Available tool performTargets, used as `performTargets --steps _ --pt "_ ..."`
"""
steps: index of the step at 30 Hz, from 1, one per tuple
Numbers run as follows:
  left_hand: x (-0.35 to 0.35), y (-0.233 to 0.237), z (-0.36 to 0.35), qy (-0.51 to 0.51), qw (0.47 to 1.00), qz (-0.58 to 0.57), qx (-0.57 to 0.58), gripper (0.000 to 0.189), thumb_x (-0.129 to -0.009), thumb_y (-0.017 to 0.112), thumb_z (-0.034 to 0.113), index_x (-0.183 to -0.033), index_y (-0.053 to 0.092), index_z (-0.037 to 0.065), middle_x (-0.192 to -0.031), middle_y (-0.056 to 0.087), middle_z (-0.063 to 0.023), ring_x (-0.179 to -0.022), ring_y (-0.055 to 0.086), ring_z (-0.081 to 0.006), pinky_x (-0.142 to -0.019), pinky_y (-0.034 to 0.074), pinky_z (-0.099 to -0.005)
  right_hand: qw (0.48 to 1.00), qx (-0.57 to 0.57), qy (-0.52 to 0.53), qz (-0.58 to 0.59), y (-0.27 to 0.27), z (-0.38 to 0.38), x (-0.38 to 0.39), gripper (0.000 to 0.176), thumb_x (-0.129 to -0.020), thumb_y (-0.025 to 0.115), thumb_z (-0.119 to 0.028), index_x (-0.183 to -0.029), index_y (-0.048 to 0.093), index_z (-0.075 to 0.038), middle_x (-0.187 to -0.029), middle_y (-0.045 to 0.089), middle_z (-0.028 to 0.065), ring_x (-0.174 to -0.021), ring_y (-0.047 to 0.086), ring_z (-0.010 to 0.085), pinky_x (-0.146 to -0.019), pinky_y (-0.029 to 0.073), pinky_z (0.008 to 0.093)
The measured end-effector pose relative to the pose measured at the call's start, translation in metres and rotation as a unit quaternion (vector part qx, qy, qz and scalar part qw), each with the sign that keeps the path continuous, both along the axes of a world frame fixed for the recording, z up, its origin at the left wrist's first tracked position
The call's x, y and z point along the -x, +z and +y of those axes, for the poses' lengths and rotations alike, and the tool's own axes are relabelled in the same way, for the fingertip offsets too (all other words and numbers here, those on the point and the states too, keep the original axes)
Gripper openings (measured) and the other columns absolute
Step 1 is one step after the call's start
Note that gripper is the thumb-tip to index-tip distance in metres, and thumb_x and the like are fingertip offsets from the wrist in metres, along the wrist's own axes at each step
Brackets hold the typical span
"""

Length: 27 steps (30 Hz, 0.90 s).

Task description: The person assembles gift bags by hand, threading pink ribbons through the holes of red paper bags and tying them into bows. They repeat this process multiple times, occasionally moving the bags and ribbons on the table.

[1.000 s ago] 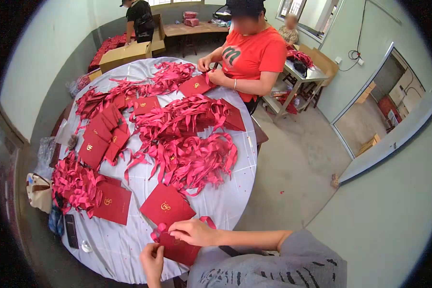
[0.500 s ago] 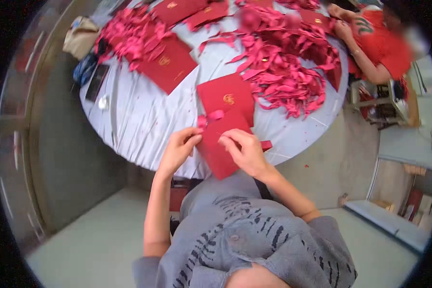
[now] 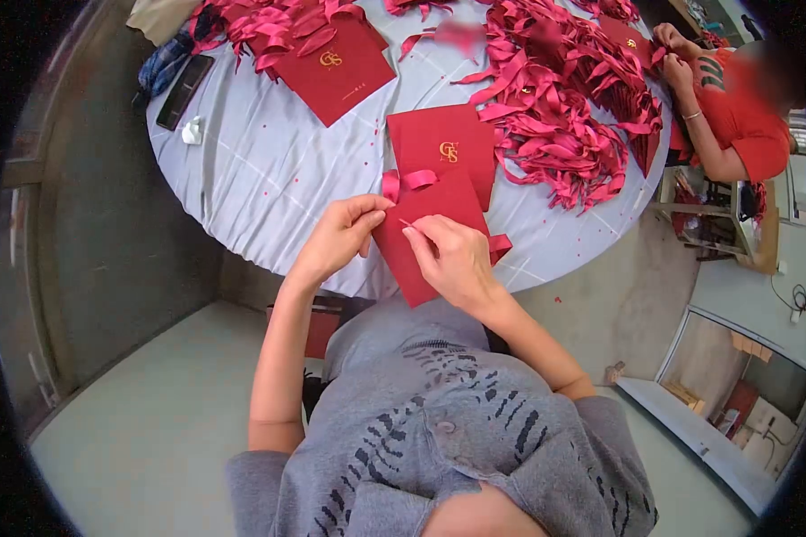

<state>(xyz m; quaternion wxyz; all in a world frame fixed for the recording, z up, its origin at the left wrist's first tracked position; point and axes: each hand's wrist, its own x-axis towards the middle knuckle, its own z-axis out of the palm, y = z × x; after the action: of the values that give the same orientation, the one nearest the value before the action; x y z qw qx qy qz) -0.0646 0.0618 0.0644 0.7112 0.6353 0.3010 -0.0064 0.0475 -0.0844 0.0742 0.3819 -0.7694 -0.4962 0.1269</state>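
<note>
Starting wide, I answer: "The round table [image 3: 269, 179] under its white cloth fills most of my view. A heap of red ribbons [image 3: 555, 134] covers its far side, where a co-worker [image 3: 743, 116] in an orange-red shirt has both hands at the pile."

"And closer to you?"

"A far bag [image 3: 336, 67], flat and red with a gold mark, lies up the cloth, and a second bag [image 3: 443, 152] like it lies just beyond my hands. The red bag [image 3: 421, 237] I'm handling hangs tilted over the near table edge, with a ribbon loop [image 3: 407, 182] at its top."

"How are you gripping it?"

"My left hand [image 3: 340, 234] is closed in a pinch, thumb against fingers, on the bag's left edge just below the loop. My right hand [image 3: 452, 259] lies on the bag's face, fingertips drawn together on something thin; I can't tell if it's ribbon or paper. A ribbon tail [image 3: 499, 243] pokes out beside it."

"Any tip?"

"I'd brace the bag with the left pinch, draw gently with the right so the paper doesn't tear, and lay the ribbon flat, untwisted."
</note>
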Motion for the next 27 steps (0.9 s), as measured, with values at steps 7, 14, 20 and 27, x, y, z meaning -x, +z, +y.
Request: performTargets --steps 7,14,20,27 --pt "-0.003 0.007 -0.002 -0.007 1.0 0.003 -0.014 0.019 -0.089 0.051 0.007 -0.102 0.059 -0.004 -0.07 0.054 0.0014 -0.052 0.042 -0.0043 -0.048 0.037 -0.0218 0.999 0.01 -0.008 -0.029 0.002 0.001 0.003 0.018 -0.082 0.058 -0.014 -0.069 0.051 -0.004 -0.065 0.056 0.0135 -0.059 0.058 0.0308 -0.051 0.045 0.0408" --pt "-0.006 0.015 -0.009 0.004 0.998 0.004 -0.061 0.022 -0.083 0.06 0.007 -0.102 0.06 -0.004 -0.076 0.06 -0.0012 -0.057 0.044 -0.0049 -0.052 0.039 -0.0221 0.999 0.019 -0.023 -0.033 0.005 0.001 0.003 0.018 -0.082 0.057 -0.013 -0.069 0.051 -0.004 -0.064 0.055 0.0137 -0.058 0.058 0.0308 -0.05 0.045 0.041" --pt "-0.007 0.004 -0.015 0.014 0.993 0.002 -0.117 0.025 -0.078 0.064 0.006 -0.1 0.061 -0.004 -0.072 0.061 -0.0021 -0.056 0.042 -0.0047 -0.052 0.039 -0.0222 0.999 0.029 -0.024 -0.039 0.007 0.0 0.001 0.018 -0.082 0.057 -0.013 -0.068 0.05 -0.003 -0.064 0.055 0.0142 -0.058 0.058 0.0312 -0.051 0.046 0.0412" --pt "-0.009 0.003 -0.02 0.023 0.988 -0.023 -0.15 0.023 -0.076 0.065 0.005 -0.098 0.062 -0.003 -0.067 0.057 -0.0002 -0.053 0.039 -0.003 -0.048 0.036 -0.0215 0.997 0.046 0.005 -0.059 0.01 -0.002 -0.004 0.016 -0.08 0.057 -0.012 -0.069 0.051 -0.003 -0.064 0.055 0.0146 -0.059 0.058 0.032 -0.052 0.046 0.042"
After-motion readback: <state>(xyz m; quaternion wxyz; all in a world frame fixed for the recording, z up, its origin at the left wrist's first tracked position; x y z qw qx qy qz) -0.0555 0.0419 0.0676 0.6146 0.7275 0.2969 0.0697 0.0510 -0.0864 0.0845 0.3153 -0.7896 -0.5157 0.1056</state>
